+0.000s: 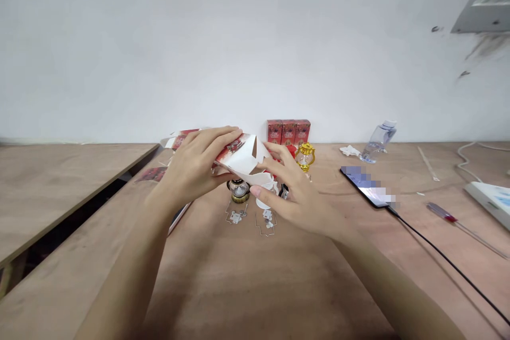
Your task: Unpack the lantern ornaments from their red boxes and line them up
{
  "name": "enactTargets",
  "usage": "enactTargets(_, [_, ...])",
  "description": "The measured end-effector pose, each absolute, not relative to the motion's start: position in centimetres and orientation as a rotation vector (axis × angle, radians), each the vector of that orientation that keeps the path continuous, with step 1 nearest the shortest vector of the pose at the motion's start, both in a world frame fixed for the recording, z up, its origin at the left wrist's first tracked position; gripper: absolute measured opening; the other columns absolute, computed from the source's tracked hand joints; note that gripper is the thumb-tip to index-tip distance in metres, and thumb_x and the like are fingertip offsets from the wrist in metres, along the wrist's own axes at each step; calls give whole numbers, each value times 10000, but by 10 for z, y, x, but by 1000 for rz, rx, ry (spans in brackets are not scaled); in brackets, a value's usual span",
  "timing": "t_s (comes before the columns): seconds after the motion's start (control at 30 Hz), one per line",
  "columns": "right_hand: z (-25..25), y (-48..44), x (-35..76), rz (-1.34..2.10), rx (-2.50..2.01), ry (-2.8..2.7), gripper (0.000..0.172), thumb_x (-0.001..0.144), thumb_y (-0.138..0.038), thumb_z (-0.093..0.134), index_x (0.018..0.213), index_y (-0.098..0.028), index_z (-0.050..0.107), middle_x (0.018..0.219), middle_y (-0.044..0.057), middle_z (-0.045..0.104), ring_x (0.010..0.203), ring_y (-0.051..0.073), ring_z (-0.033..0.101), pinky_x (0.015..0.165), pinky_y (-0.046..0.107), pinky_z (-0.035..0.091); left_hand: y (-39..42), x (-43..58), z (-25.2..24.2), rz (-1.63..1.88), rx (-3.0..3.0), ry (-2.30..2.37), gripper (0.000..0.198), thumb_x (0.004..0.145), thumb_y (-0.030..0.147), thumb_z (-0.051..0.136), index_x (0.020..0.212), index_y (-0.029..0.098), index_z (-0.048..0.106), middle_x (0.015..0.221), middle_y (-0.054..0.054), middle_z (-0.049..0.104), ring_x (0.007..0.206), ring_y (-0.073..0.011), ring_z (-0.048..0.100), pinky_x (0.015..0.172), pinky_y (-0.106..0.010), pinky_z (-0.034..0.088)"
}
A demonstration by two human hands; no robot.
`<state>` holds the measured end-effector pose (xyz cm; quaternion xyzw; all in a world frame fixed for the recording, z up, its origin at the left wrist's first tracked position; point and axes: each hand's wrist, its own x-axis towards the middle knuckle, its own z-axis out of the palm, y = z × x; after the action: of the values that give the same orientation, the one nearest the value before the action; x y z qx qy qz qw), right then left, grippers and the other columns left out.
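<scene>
Grasping the red-and-white cardboard box [238,156] above the brown wooden worktop [255,281] with the grip of my left hand [197,167], apparently tilted to present its open white flaps [254,176], I had my right hand [297,191] curved beside them, whether pinching I couldn't tell.

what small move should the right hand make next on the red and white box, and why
Probably straighten the loose white flap with the right hand: the box seems steadied by the left hand, its near end looks open with flaps sticking out unevenly, and the right hand is already at that end.
</scene>
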<state>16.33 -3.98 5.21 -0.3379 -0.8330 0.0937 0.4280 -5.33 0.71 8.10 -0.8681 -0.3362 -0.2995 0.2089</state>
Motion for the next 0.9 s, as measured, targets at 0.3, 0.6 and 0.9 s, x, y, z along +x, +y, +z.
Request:
enactTargets(0.3, [48,-35,167,285,-784,-2053,294,875,-313,557,1168,-318,573,1414,62,380,1376,221,294,1021,463,401,7,-50,77,-865,-2283,-955,488,859,294,537,1321,309,380,1333,-68,542,1203,-244,524,978,-428,414])
enactTargets(0.6, [49,-36,165,-70,-971,-2094,296,880,-359,533,1161,-289,594,1465,69,287,1375,272,252,1027,488,358,13,-54,77,-940,-2200,-877,427,863,227,536,1275,288,442,1305,-61,575,1202,-239,537,973,-444,423])
enactTargets(0.9, [47,-24,176,-504,-1027,-2128,166,867,-301,544,888,-315,707,1412,13,407,1343,329,263,1034,586,257,26,-105,81,-831,-2016,-1189,219,826,189,509,961,294,646,1004,43,723,1003,-174,647,824,-372,494])
